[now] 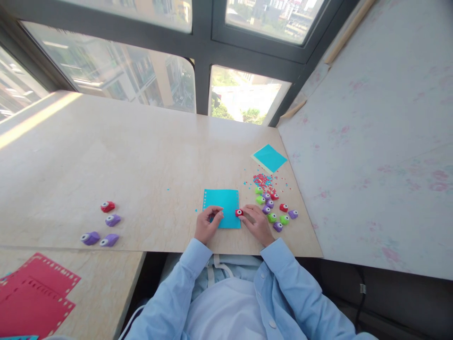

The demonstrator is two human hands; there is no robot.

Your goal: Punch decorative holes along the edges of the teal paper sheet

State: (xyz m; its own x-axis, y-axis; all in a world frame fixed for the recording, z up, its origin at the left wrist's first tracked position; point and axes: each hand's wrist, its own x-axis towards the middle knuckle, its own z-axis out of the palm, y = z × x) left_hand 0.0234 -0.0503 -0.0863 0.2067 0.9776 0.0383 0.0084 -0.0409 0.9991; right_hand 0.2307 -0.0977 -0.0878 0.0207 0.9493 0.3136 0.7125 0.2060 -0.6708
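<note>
Blue paper sheet [222,208] under both hands [208,223], red punch [239,213] at its edge.

My left hand [208,223] covers the near left corner of the turquoise paper [222,208], so that corner is hidden. My right hand [257,223] hides the near side of the small red punch [239,213], and I cannot tell how firm my grip on it is. The confetti bits [264,180] are too small to tell their shapes. The red sheets [35,297] run off the left and bottom edges. My forearms are cut off below.
</note>
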